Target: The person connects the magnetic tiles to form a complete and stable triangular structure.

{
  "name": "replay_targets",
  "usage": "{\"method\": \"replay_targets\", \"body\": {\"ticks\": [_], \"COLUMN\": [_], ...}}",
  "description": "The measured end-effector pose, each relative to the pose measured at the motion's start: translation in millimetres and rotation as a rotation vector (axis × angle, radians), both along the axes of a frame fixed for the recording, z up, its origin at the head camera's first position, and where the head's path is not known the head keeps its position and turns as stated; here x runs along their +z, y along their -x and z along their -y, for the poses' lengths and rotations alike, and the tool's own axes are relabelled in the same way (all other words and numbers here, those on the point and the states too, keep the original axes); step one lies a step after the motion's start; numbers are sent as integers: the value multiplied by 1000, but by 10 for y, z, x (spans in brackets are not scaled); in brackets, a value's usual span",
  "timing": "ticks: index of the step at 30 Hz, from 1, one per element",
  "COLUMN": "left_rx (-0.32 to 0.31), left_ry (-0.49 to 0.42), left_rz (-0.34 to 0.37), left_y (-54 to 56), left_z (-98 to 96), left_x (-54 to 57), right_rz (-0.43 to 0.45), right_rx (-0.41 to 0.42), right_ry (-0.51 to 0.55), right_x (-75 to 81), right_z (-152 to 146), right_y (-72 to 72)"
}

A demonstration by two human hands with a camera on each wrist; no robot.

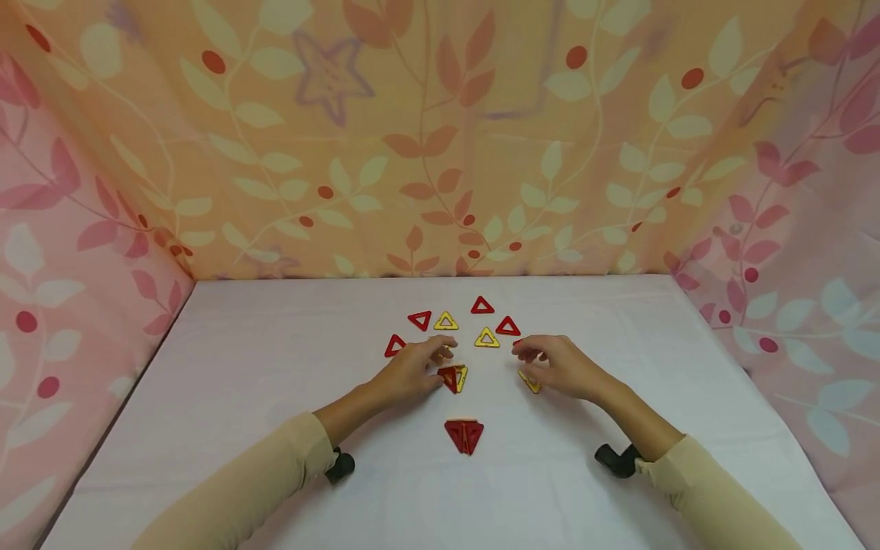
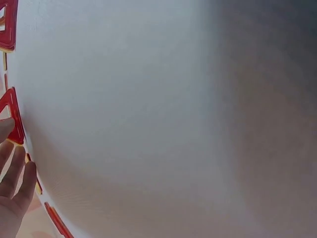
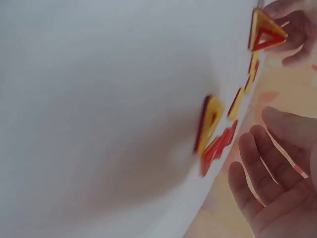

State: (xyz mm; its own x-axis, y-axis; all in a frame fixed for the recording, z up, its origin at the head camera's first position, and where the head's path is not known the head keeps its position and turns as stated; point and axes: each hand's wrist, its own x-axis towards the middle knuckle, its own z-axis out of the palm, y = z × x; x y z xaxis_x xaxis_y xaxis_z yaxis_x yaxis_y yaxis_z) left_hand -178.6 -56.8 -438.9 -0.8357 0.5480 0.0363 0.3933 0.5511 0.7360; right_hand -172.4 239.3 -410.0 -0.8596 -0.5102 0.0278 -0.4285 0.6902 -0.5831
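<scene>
My left hand (image 1: 412, 372) is beside a joined red-and-yellow triangle piece (image 1: 453, 378), its thumb touching the red side. The other left fingers reach past it, apart from it. In the left wrist view the thumb overlaps the red triangle (image 2: 19, 130). My right hand (image 1: 565, 368) hovers with relaxed fingers over a yellow triangle tile (image 1: 530, 382), which it partly hides. In the right wrist view that yellow tile (image 3: 212, 119) has a dark red edge, and the fingers hold nothing. A pair of red triangles (image 1: 464, 435) sits nearer me, between the forearms.
Farther back lie loose triangle tiles: red ones (image 1: 482, 305) and yellow ones (image 1: 487, 338). Another red tile (image 1: 394, 346) lies by the left hand. A white cloth covers the table (image 1: 241, 367); a patterned curtain (image 1: 426, 153) stands behind.
</scene>
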Motion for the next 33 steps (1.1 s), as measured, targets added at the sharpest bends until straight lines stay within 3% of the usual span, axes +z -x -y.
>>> {"method": "replay_targets", "body": {"ticks": [5,11,33], "left_rx": [11,22,45], "left_ry": [8,19,41], "left_rz": [5,-4,11], "left_y": [-2,4,12], "left_z": [-15,-20,-28], "left_x": [-7,-18,-49], "right_rz": [-7,2,-5], "right_rx": [-42,-34,32], "right_ry": [13,14,-20], "right_x": [-85,-223,-281], "right_z": [-271,-397,-110], "right_y": [-73,-110,-49]}}
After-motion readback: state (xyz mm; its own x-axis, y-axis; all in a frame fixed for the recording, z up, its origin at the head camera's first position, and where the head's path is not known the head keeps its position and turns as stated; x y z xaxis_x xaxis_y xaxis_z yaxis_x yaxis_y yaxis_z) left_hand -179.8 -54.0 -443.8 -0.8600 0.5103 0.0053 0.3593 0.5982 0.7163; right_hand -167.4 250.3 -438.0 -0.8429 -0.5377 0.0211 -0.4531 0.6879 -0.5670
